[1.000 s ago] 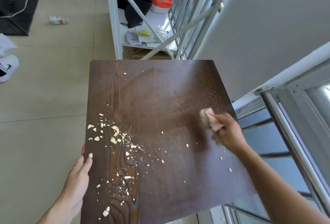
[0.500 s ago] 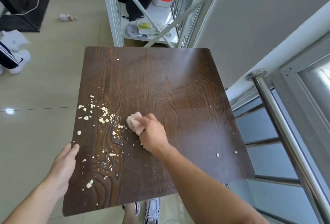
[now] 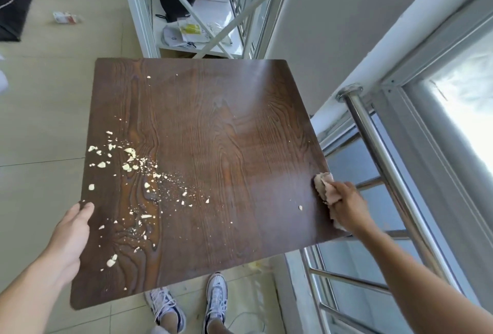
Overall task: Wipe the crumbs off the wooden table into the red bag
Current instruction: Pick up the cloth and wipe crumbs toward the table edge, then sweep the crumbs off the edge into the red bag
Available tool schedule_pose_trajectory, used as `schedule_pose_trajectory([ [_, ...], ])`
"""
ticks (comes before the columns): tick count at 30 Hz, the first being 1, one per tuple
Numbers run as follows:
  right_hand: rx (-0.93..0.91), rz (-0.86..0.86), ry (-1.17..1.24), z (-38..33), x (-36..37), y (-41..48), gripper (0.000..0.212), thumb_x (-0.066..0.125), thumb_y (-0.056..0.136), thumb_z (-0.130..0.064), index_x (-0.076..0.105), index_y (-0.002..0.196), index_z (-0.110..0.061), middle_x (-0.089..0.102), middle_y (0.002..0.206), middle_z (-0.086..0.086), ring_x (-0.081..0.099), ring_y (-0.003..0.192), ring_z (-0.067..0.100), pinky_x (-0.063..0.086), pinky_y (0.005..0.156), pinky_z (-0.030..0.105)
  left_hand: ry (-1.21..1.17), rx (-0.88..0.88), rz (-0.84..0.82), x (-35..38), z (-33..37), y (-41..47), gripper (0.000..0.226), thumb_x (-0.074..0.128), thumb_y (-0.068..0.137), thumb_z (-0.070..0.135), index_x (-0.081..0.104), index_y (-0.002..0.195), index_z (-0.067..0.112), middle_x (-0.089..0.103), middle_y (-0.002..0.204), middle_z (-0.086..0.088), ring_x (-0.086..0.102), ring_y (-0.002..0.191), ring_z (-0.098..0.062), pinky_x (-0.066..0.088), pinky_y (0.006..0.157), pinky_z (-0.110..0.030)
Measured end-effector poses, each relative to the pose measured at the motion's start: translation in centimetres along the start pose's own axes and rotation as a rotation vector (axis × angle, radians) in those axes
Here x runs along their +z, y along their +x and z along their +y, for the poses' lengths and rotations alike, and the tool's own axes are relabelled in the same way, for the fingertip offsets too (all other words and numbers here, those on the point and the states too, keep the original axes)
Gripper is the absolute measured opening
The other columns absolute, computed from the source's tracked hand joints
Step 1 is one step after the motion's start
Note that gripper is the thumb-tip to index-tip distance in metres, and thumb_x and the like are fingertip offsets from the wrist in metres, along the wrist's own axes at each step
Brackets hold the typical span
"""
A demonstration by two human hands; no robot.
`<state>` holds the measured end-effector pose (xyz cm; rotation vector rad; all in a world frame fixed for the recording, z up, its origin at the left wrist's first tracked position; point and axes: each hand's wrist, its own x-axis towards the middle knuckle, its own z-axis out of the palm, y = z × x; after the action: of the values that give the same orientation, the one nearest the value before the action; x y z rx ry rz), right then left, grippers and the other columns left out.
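Observation:
The dark wooden table (image 3: 218, 125) fills the middle of the head view. Pale crumbs (image 3: 130, 163) lie scattered over its left half, and one lone crumb (image 3: 300, 208) sits near the right edge. My right hand (image 3: 348, 204) presses a crumpled pinkish cloth (image 3: 324, 185) against the table's right edge. My left hand (image 3: 70, 232) rests at the left edge with its fingertips on the wood; what it holds below the edge is hidden. The red bag does not show in this view.
A white metal shelf (image 3: 192, 21) with bags and a red-lidded tub stands behind the table. A steel railing (image 3: 378, 152) and a window run along the right. My white sneakers (image 3: 216, 299) stand under the near edge. A small carton (image 3: 65, 17) lies on the floor.
My right hand with the cloth swept from the right side to the crumbs at centre-left, then returned to the right edge. The left hand stayed at the left edge.

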<state>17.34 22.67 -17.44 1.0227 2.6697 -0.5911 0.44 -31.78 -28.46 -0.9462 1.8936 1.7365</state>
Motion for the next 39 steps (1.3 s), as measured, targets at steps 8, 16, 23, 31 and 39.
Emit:
schedule_pose_trajectory([
  [8,0.014,0.104,0.205,-15.9,10.8,-7.8,0.047,0.048,0.086,-0.015,0.060,0.130,-0.023,0.056,0.113,0.007,0.065,0.087,0.039,0.051,0.077,0.041,-0.021,-0.001,-0.101,1.9,3.2,-4.4,0.069,0.052,0.096,0.047,0.028,0.158,0.030,0.039,0.161,0.006,0.042,0.144,-0.021,0.032,0.118,-0.052],
  [16,-0.133,-0.032,0.339,-32.0,15.8,-9.3,0.045,0.048,0.087,-0.010,0.058,0.128,-0.026,0.054,0.109,0.005,0.062,0.088,0.032,0.049,0.083,0.037,-0.119,0.026,-0.183,1.7,2.8,-3.9,0.061,0.046,0.105,0.030,0.023,0.161,0.019,0.037,0.161,0.003,0.043,0.138,-0.013,0.032,0.115,-0.035],
  [23,0.118,0.122,0.371,-27.1,13.9,-14.6,0.036,0.046,0.084,-0.014,0.068,0.113,-0.007,0.059,0.101,0.015,0.049,0.065,0.011,0.037,0.055,0.011,-0.203,-0.057,-0.379,-0.4,3.1,-5.6,0.042,0.038,0.108,0.026,0.044,0.149,0.021,0.067,0.120,0.007,0.069,0.093,-0.002,0.053,0.073,-0.023],
  [31,0.496,0.103,0.656,-35.7,21.2,-23.0,0.061,0.063,0.081,-0.007,0.047,0.139,-0.006,0.056,0.117,0.020,0.055,0.103,0.038,0.044,0.086,0.036,-0.200,-0.212,-0.513,-3.5,3.7,-4.7,0.041,0.030,0.106,0.046,0.063,0.121,0.026,0.064,0.135,-0.007,0.057,0.125,-0.025,0.043,0.107,-0.044],
  [39,0.725,0.208,0.970,-46.3,19.9,-13.4,0.059,0.060,0.090,-0.005,0.036,0.143,-0.014,0.042,0.135,0.019,0.057,0.112,0.043,0.042,0.098,0.044,-0.328,-0.262,-0.530,-3.4,3.9,-4.0,0.045,0.033,0.106,0.046,0.064,0.131,0.024,0.072,0.131,-0.003,0.061,0.125,-0.021,0.047,0.098,-0.039],
])
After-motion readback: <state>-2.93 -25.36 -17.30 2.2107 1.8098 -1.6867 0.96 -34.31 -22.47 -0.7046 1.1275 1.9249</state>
